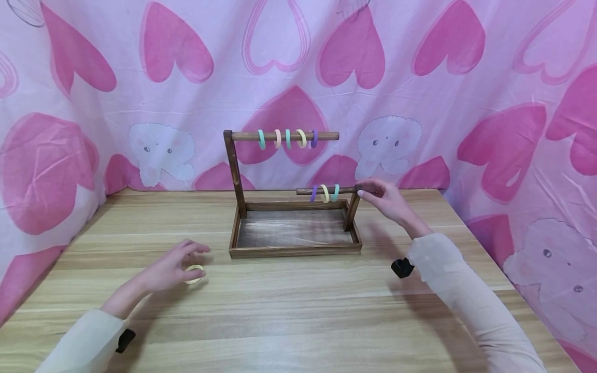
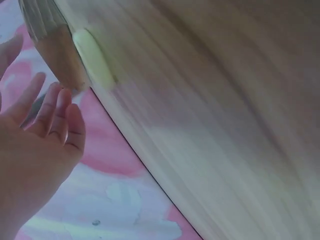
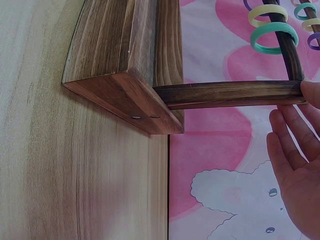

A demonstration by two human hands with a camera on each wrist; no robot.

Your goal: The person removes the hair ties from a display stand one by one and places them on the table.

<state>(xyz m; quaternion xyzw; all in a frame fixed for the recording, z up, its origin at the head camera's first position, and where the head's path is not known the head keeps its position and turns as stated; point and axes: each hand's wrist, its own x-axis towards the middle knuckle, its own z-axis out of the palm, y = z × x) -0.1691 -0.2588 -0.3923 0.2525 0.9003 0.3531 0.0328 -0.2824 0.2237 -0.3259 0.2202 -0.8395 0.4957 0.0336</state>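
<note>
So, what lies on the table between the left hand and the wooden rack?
Only bare table, seen in the head view. The left hand rests on a yellow ring, apart from the rack.

Ring [image 1: 194, 274] left of rack [image 1: 294, 228]

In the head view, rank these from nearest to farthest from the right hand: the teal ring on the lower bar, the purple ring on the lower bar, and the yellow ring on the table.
1. Teal ring, lower bar, just left of the right hand.
2. Purple ring, farther left on that bar.
3. Yellow ring on the table, far left, at the left hand.
</note>
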